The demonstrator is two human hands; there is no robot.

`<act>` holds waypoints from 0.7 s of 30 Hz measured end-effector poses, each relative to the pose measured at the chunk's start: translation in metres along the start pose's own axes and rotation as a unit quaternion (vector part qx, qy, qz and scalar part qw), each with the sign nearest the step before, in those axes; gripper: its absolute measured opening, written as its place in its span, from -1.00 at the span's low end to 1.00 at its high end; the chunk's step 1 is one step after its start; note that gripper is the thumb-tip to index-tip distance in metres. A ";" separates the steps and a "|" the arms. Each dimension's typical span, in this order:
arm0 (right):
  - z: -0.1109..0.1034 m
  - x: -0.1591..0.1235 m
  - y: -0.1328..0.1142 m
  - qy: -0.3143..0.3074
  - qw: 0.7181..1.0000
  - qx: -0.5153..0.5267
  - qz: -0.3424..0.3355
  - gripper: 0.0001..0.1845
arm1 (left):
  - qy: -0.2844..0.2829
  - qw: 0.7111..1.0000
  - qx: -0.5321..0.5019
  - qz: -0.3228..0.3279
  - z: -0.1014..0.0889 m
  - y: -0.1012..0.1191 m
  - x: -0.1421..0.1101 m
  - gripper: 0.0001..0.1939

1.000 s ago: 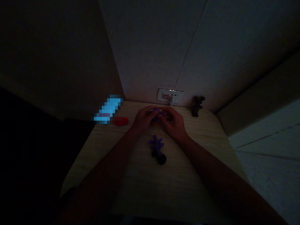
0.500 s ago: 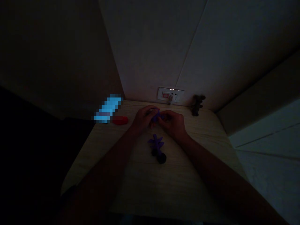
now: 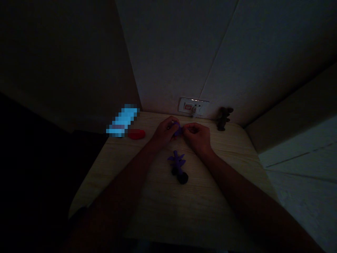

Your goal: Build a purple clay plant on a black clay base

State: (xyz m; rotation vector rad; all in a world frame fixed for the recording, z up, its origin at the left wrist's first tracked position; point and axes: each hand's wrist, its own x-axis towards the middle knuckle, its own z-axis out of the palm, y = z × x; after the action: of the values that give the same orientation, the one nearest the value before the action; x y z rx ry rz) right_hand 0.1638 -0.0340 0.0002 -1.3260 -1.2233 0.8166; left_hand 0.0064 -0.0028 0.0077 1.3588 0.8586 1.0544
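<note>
My left hand (image 3: 163, 133) is closed around a small purple piece (image 3: 177, 128), which shows between the thumb and fingers. Close against its right side, my right hand (image 3: 198, 138) pinches with thumb and forefinger; I cannot make out what, if anything, is in that pinch. On the tabletop nearer to me lies a purple figure (image 3: 177, 158) with leaf-like spikes along a stem and black round parts at its lower end. It touches neither hand. The dim light hides fine detail.
A wooden table (image 3: 158, 211) stands against the wall. On its left are a pixelated bright screen (image 3: 123, 121) and a red object (image 3: 137, 134). A dark knobbly figure (image 3: 223, 119) stands at the back right, near a wall socket (image 3: 194, 106) with a plug in it.
The right fingertips have drawn slightly away from the middle of the purple piece, and more of its rounded side shows. The whole view has shifted a little.
</note>
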 end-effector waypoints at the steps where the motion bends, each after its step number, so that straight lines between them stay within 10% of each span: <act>1: 0.000 0.001 0.000 0.003 1.000 0.016 0.011 -0.81 | 0.001 1.000 0.000 -0.002 0.000 0.001 0.000 -0.81; 21: -0.007 0.005 0.005 -0.057 0.996 0.064 0.004 -0.70 | 0.002 0.972 0.217 0.088 -0.007 -0.003 -0.004 -0.78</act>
State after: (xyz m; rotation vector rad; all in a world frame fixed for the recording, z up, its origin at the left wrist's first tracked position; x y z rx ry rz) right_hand 0.1729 -0.0305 -0.0028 -1.1944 -1.2331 0.9729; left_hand -0.0017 -0.0037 0.0042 1.8282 1.0250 1.0394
